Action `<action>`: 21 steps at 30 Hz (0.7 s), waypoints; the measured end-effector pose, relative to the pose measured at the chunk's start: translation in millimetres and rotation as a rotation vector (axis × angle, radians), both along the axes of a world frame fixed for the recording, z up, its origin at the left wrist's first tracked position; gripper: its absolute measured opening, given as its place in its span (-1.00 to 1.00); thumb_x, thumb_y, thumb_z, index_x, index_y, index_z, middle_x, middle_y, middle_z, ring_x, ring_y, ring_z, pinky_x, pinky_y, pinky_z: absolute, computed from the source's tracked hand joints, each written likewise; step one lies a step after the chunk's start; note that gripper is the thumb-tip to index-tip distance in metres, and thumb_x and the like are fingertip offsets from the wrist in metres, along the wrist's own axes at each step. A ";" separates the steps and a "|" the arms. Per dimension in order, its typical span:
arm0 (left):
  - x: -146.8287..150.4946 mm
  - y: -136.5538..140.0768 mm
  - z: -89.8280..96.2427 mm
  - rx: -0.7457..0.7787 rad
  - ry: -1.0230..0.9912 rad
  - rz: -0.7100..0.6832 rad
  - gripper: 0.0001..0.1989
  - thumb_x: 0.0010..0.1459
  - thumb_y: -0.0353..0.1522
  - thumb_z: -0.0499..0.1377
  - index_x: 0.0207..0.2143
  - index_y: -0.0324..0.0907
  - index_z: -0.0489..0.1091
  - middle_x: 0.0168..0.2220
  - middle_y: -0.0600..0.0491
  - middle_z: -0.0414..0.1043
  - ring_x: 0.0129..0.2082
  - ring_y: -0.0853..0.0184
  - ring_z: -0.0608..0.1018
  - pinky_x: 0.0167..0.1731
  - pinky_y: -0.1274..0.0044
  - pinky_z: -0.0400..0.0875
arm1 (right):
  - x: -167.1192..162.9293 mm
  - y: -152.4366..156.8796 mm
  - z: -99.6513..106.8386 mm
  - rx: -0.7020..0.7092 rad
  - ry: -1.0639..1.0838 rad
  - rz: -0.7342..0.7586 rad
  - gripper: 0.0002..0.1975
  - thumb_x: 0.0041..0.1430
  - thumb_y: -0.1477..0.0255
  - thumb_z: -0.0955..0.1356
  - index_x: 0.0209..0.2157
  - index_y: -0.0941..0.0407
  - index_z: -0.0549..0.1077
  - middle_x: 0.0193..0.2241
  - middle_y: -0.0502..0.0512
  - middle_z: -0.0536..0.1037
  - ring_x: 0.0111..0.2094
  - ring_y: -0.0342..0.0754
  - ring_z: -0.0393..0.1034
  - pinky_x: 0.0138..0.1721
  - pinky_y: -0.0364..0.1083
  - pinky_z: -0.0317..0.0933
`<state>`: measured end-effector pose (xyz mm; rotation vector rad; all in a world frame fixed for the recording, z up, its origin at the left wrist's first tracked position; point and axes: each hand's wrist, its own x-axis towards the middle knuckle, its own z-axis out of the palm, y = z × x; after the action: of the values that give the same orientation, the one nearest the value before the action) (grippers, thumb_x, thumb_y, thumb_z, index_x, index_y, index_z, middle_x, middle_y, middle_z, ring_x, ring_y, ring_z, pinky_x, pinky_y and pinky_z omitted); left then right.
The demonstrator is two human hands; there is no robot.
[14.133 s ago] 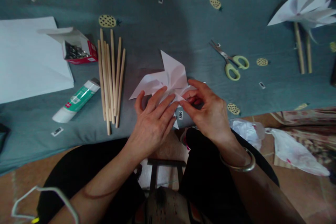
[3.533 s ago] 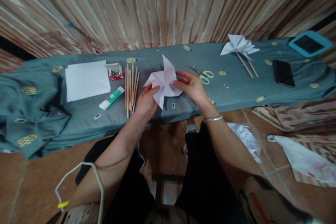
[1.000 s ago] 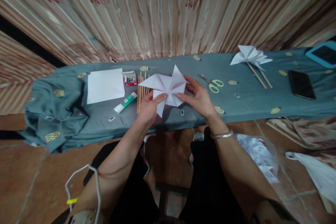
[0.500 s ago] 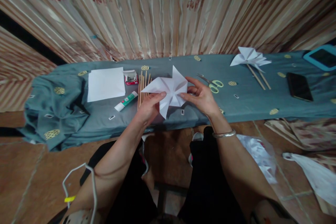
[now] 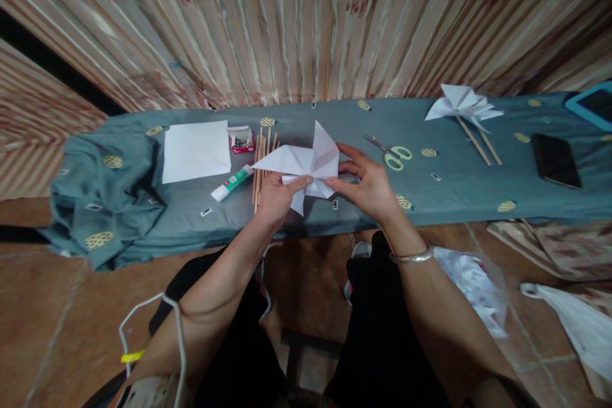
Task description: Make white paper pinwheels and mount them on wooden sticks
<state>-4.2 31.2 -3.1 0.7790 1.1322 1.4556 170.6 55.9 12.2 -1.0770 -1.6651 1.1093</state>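
Observation:
Between my hands, above the cloth, is a white paper pinwheel (image 5: 301,159) with pointed, folded blades. My left hand (image 5: 278,194) grips its lower left side, the thumb lying across the paper near the centre. My right hand (image 5: 366,182) pinches the right side, thumb in front and fingers behind. Several wooden sticks (image 5: 259,153) lie just behind my left hand, partly covered by the paper. A glue stick (image 5: 232,183) with a green and white body rests left of them. Green-handled scissors (image 5: 393,156) lie beyond my right hand.
A stack of white paper (image 5: 197,152) and a small red box of metal pieces (image 5: 241,140) are at left. Finished pinwheels on sticks (image 5: 463,104), a black phone (image 5: 557,160) and a blue-framed device (image 5: 593,105) are at right. A plastic bag (image 5: 473,284) sits on the floor.
My left thumb has moved down and right toward the pinwheel's centre, and the paper's lower part now looks folded or tilted. My right hand keeps hold. The view has shifted slightly.

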 end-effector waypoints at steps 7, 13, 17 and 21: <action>0.8 -4.1 8.0 -0.013 0.030 0.030 -0.72 -0.35 -0.38 0.44 -0.47 -0.20 0.53 -0.42 0.07 0.59 -0.39 0.26 0.57 -0.25 0.43 0.46 | 9.5 1.1 -4.3 -0.021 0.124 -0.074 -0.42 0.01 0.18 0.49 0.07 0.02 0.41 -0.22 0.09 0.64 -0.16 0.05 0.54 -0.03 0.10 0.40; -2.4 -9.3 7.2 -0.014 0.061 0.035 -0.76 -0.33 -0.36 0.44 -0.51 -0.17 0.52 -0.45 0.09 0.58 -0.42 0.26 0.57 -0.31 0.45 0.46 | 14.3 14.3 -16.8 -0.034 0.219 -0.280 -0.59 0.00 0.16 0.48 -0.13 0.04 0.51 -0.30 0.10 0.66 -0.18 0.05 0.57 0.02 0.15 0.37; -23.6 -5.0 14.0 0.027 0.036 0.080 -0.78 -0.27 -0.29 0.44 -0.57 -0.15 0.49 -0.47 0.09 0.57 -0.42 0.25 0.57 -0.29 0.42 0.47 | 3.8 18.3 -30.1 -0.122 0.257 -0.353 -0.58 -0.11 0.15 0.52 -0.22 0.07 0.54 -0.29 0.12 0.67 -0.22 0.03 0.56 0.02 0.15 0.36; -72.1 1.0 34.3 0.098 -0.033 0.350 -0.74 -0.32 -0.33 0.44 -0.51 -0.20 0.50 -0.46 0.07 0.58 -0.36 0.26 0.60 -0.19 0.42 0.50 | -17.2 15.5 -43.8 -0.109 0.111 -0.272 -0.66 -0.07 0.15 0.47 -0.32 0.09 0.56 -0.31 0.13 0.67 -0.26 0.02 0.55 -0.06 0.10 0.38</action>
<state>-76.3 32.2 31.2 0.6420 1.2220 1.8194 153.3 71.4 -31.6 -1.2464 -1.3395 1.0694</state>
